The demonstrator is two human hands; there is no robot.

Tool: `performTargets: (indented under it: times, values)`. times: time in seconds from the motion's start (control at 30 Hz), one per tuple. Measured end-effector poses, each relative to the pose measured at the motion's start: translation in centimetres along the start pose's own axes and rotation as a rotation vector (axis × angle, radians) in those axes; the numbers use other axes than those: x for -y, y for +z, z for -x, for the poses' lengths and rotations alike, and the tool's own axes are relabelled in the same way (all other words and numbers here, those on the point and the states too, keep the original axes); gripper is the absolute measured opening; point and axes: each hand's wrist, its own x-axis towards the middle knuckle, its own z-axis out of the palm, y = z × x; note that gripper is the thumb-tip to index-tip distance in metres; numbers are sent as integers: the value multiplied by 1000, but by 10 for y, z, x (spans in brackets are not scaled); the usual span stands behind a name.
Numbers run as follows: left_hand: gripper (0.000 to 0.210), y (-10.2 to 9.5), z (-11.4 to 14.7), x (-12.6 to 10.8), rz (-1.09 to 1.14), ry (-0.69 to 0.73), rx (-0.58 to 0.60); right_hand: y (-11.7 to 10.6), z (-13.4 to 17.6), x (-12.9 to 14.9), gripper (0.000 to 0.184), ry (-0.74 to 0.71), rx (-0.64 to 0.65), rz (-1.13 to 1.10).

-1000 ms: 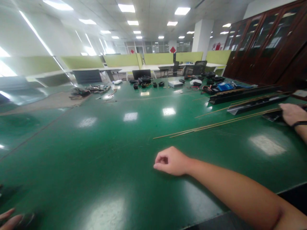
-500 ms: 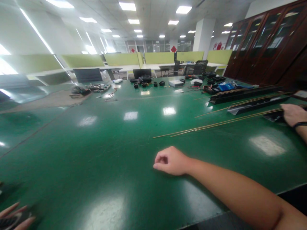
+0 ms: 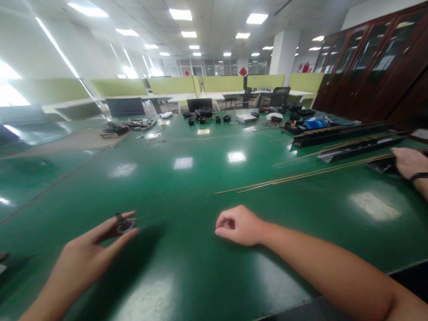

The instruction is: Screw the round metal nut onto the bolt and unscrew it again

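The left hand pinches a small dark part between thumb and fingers; it is already taken up, not resting on the desk. The right hand, fingers loosely curled together, lies nearer the desk's front edge, nothing seen inside. Half a second ago, the left hand was mostly outside the view; the right hand stays unmoved.

Open-plan office: lime partitions, desks, chairs, ceiling lights (rows of 'em), glass-door cabinet at rt. Part workshop too, w/ rods & misc. parts on green table.
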Motion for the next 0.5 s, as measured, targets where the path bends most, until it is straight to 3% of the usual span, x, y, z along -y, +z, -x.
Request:
performTargets:
  times: [0.17,0.3,0.4,0.5]
  values:
    - [48,45,-31,-77,289,289,126,-2,-1,0,25,25,-76,-75]
    - [37,78,-36,-134,423,423,295,-2,-5,-8,31,66,-198,-144]
    - [31,97,-29,-147,487,451,331,0,-8,-14,39,69,-262,-206]
    - [32,110,-18,-139,565,356,294,1,-8,-14,44,74,-230,-213]
